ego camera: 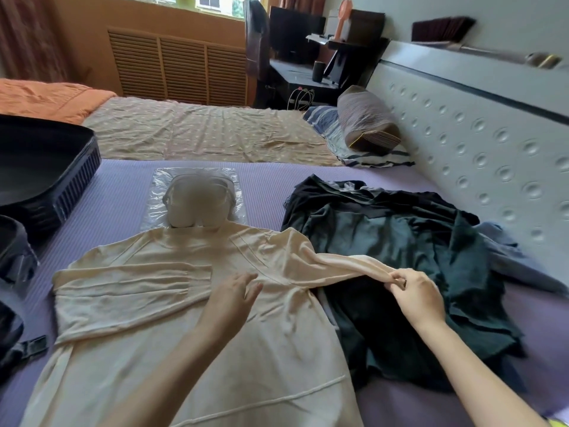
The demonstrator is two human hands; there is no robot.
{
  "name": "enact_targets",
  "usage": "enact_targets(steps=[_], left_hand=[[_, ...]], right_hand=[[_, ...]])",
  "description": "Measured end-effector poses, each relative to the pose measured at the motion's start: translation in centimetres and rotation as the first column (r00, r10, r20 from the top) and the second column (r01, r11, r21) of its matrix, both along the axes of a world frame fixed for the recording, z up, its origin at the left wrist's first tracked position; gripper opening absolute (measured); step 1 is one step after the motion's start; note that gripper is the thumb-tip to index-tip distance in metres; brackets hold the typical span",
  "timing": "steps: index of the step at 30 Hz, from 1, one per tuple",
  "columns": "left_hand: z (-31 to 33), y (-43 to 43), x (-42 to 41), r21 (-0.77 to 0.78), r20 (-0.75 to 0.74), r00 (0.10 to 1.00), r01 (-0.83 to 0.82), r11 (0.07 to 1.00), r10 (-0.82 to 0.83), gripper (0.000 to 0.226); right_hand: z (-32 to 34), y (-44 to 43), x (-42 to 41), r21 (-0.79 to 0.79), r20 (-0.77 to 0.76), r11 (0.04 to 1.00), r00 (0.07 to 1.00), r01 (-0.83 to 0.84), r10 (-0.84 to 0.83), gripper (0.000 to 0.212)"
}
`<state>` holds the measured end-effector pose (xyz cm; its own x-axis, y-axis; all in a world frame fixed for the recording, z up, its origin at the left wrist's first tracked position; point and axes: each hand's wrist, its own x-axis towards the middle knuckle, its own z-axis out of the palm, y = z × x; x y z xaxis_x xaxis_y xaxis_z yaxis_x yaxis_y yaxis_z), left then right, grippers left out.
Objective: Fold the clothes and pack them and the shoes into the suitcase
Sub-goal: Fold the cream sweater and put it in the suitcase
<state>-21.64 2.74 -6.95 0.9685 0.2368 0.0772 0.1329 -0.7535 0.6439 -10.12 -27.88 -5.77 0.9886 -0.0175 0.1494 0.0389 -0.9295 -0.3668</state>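
A cream long-sleeved sweater lies flat on the purple bed sheet, its left sleeve folded across the chest. My right hand pinches the cuff of the other sleeve, lifted over a pile of dark green and black clothes. My left hand hovers open over the sweater's middle. Beyond the collar lie pale shoes in a clear plastic bag. The open black suitcase sits at the left edge.
A blue garment peeks from under the dark pile by the padded headboard. A second bed with a beige sheet, an orange blanket and a rolled pillow lies beyond. Black bag parts sit at the near left.
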Motion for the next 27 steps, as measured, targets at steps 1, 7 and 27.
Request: enact_targets(steps=[1, 7, 27], left_hand=[[0.2, -0.3, 0.0, -0.035, 0.026, 1.000, 0.004, 0.999, -0.003, 0.038], [1.3, -1.7, 0.3, -0.701, -0.084, 0.994, -0.104, 0.705, 0.062, 0.026], [-2.0, 4.4, -4.5, -0.820, -0.198, 0.933, -0.326, 0.470, 0.302, 0.009]], right_hand=[[0.2, -0.1, -0.1, 0.023, 0.010, 1.000, 1.000, 0.008, -0.008, 0.019], [3.8, 4.7, -3.9, 0.044, -0.025, 0.979, 0.979, -0.201, 0.203, 0.013], [-0.4, 17.7, -8.7, 0.408, -0.034, 0.765, 0.829, -0.499, 0.559, 0.028]])
